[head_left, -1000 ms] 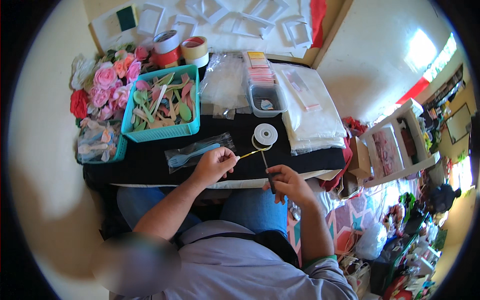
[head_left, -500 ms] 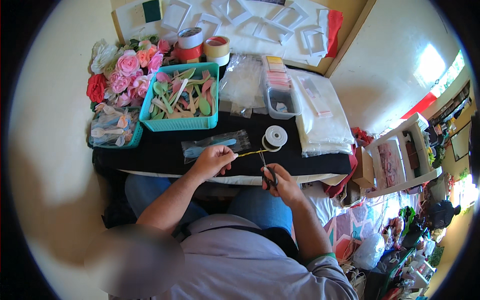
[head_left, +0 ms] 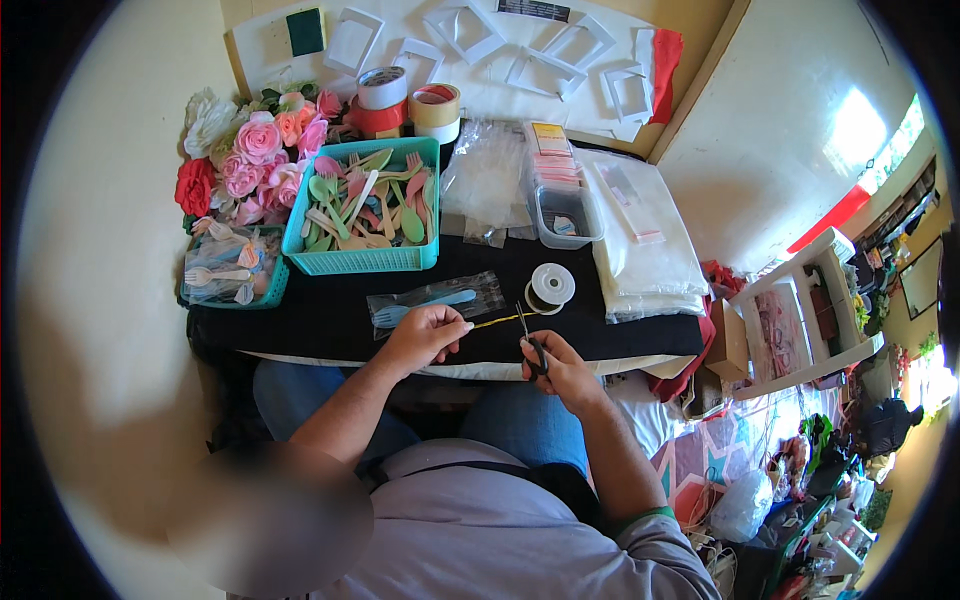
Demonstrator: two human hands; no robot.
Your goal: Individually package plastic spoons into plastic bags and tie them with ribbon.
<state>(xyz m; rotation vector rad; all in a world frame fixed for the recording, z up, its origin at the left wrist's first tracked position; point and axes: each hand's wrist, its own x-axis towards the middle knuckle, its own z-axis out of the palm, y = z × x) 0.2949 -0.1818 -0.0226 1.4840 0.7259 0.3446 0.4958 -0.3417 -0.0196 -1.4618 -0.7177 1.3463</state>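
Observation:
Between its fingertips my left hand (head_left: 427,337) pinches the end of a thin yellow twist tie strip (head_left: 492,322), which stretches right toward a white spool (head_left: 551,287). My right hand (head_left: 562,370) grips black-handled scissors (head_left: 537,352), their blades pointing away from me and meeting the strip close to the spool. Whether the strip is cut through cannot be made out. Just beyond my left hand lies a clear plastic bag (head_left: 486,292) with a light blue fork and another blue utensil (head_left: 425,306) in it.
A teal basket (head_left: 362,262) of pastel cutlery stands at the back left, beside a smaller basket (head_left: 268,297) of packed cutlery. Artificial flowers (head_left: 258,140), tape rolls (head_left: 382,90), a clear tub (head_left: 566,240) and stacked plastic bags (head_left: 650,280) line the back.
The scissors blades have shifted slightly left and down relative to the spool. Most of the scene sits a little differently in view, and both hands keep their grips.

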